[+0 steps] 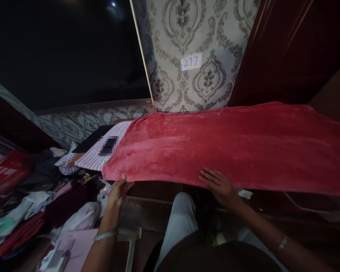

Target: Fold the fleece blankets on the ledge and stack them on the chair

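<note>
A long red plush blanket (215, 143) lies spread along a low surface in front of me, its near edge hanging slightly over the front. At the blanket's near left corner, my left hand (119, 192) pinches the edge, thumb on top and fingers curled below. My right hand (219, 187) rests flat on the near edge further right, fingers stretched out and holding nothing. Left of the blanket, a striped pink, white and blue cloth (92, 156) shows from beneath it. On that striped cloth sits a dark rectangular thing (109, 145), blurred by pixels.
A large dark television screen (70, 53) stands behind at left. Patterned wallpaper (170, 45) bears a paper label (191, 61) reading 277. Heaped clothes (19, 226) and a red bag (10, 172) lie at left. A dark red wooden panel (283, 53) rises at right.
</note>
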The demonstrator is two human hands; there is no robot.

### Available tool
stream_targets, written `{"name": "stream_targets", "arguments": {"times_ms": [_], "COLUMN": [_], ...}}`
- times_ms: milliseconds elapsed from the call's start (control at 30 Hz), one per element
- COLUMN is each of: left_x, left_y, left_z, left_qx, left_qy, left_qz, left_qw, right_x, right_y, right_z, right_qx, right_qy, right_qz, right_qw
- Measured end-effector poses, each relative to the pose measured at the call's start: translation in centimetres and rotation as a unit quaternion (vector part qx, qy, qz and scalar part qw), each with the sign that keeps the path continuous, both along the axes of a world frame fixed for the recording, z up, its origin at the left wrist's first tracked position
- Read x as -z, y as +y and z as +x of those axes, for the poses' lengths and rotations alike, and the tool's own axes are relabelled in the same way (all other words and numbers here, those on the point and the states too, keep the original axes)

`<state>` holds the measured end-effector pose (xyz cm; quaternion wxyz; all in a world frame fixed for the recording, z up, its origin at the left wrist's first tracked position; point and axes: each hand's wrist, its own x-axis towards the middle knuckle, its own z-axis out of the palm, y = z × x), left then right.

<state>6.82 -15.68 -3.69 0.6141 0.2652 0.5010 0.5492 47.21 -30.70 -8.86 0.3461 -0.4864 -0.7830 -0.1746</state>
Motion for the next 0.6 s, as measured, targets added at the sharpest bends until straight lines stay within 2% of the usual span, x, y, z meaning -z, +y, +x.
{"name": "stream_targets", "arguments": {"times_ms": [167,267,367,500,600], "left_x": [0.4,0.8,0.5,-0.5,-0.3], "left_y": [-0.7,-1.3,-1.9,-2.4,-2.6], "left_z": [2.0,4.1,5.7,6.3,5.8], "left_qx": [-0.003,0.048,0.085,0.038,0.022], "left_qy": [-0.080,-0.102,-0.077,-0.063,-0.054], "left_qz": [-0.006,-0.014,-0.029,0.002,0.002], "left_qw": [0.997,0.993,0.993,0.997,0.998], "right_x": [0.7,0.5,-0.6,-2.3,-2.1], "right_y": [0.1,0.3,0.5,0.4,0.2], "right_z": [-0.4,-0.4,-0.5,-0.8,-1.1], "right_qx": [0.023,0.022,0.025,0.032,0.017], "right_qy": [-0.013,-0.016,-0.010,0.013,0.015], "right_qz": [0.000,-0.001,-0.005,-0.004,-0.016], "right_qw": [1.000,1.000,1.000,0.999,1.000]}}
